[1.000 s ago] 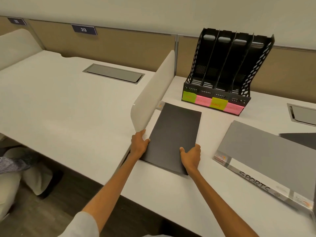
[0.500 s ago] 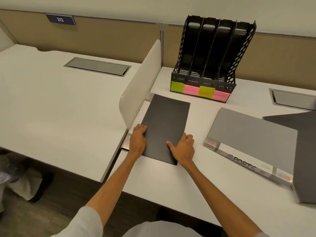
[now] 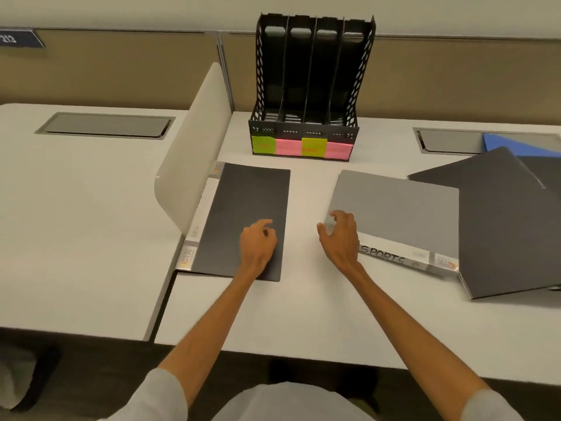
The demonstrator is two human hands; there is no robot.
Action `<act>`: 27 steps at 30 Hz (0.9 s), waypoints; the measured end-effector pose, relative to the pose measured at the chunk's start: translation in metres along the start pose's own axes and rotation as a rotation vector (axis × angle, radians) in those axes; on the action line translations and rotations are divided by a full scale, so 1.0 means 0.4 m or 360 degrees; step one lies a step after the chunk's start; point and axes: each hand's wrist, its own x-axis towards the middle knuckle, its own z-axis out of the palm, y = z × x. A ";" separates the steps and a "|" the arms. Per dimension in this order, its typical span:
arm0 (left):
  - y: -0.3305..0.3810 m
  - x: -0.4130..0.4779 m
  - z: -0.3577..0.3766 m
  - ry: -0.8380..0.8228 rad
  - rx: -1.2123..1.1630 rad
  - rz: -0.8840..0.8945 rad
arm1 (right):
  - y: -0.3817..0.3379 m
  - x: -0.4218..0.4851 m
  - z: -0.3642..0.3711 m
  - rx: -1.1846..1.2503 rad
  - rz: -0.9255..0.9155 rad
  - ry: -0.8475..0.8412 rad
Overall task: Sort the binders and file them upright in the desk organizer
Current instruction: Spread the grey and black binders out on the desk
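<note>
Since a second ago I've released the dark binder (image 3: 246, 205): my left grip (image 3: 258, 243) hangs loose over its cover, holding nothing; my right grip (image 3: 338, 235) is spread wide beside the grey SPORTS binder (image 3: 394, 214). Both binders lie flat on the worktop (image 3: 303, 314), before the organizer (image 3: 306, 86).

White desks (image 3: 76, 226) meet a curved divider (image 3: 194, 153) before tan partition panels (image 3: 121, 68).
</note>
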 end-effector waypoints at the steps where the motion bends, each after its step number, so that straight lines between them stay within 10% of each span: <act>1: 0.023 -0.001 0.022 -0.0029 -0.0015 -0.0012 | 0.019 0.018 -0.033 -0.0034 0.0016 0.0025; 15: 0.224 -0.031 0.271 -0.0302 0.0245 -0.0148 | 0.334 0.096 -0.379 -0.0744 0.0873 0.0099; 27: 0.269 -0.010 0.298 -0.0376 -0.0100 -0.0590 | 0.332 0.108 -0.386 -0.0159 0.0993 0.0122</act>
